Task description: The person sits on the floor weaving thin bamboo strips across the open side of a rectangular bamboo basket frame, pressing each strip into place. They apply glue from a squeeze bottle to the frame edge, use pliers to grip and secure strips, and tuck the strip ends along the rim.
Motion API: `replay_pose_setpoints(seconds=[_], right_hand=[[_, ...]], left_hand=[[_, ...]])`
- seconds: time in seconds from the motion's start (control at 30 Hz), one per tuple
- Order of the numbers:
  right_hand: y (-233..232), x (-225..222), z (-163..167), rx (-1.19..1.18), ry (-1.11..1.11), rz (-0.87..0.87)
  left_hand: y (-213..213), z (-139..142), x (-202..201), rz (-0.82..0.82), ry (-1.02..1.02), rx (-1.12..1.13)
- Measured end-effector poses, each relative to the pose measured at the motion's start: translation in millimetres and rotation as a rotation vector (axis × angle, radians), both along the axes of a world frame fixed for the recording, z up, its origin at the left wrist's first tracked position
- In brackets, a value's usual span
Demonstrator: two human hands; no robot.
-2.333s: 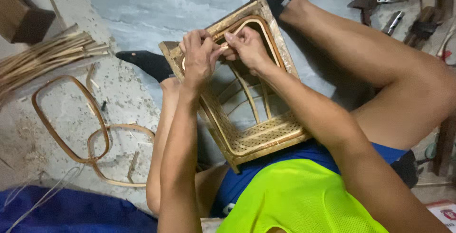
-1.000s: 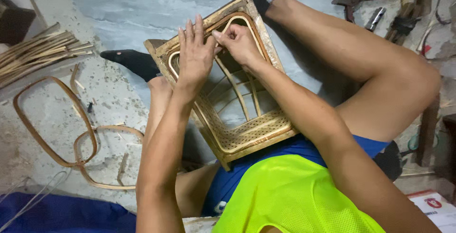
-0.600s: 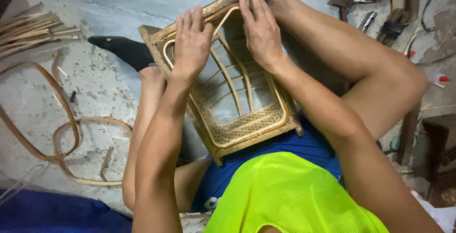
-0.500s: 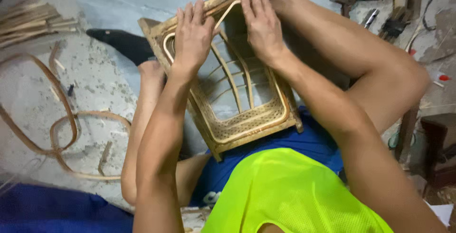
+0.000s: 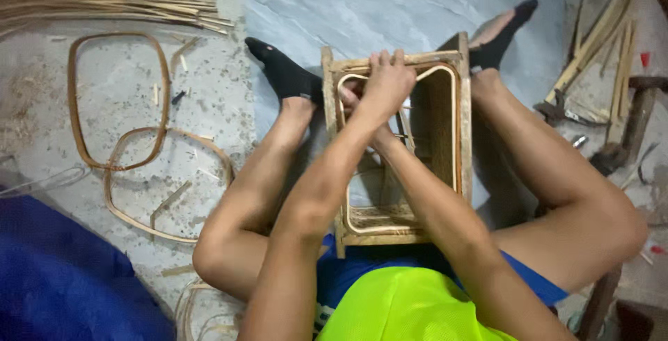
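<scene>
Tan rattan frame (image 5: 394, 146) — black socks (image 5: 285, 73)

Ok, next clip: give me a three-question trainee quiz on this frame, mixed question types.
1. True or false: the rattan stool frame stands between the person's legs, its top end toward the feet.
2. Multiple choice: where is the left hand?
A. on the blue cloth
B. at the frame's top rail, above the right hand
C. on the bundle of cane strips
3. Short answer: what lies on the floor left of the person's left leg?

Key
1. True.
2. B. Both hands meet at the top rail; the right hand is mostly hidden under the left.
3. Bent cane hoops, overlapping, with loose offcuts around them.
</scene>
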State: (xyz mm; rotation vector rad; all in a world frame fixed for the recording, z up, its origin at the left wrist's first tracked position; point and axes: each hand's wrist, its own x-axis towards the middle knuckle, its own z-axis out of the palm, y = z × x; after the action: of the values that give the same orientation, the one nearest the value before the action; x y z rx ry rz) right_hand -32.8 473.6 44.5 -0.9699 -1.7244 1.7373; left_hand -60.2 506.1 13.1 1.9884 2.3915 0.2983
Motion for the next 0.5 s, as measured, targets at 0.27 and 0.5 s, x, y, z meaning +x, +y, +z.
replay_pose_setpoints(seconds=[0.27, 0.5], right_hand=[[10.8, -34.9, 14.6, -0.395, 0.072, -0.151], [9.9, -18.5, -6.4, 0.012, 0.147, -0.178]], left_hand=[[5.6, 7.6, -8.7, 0.015, 0.115, 0.034], [10.5, 4.9, -1.5, -0.028, -0.003, 0.018]])
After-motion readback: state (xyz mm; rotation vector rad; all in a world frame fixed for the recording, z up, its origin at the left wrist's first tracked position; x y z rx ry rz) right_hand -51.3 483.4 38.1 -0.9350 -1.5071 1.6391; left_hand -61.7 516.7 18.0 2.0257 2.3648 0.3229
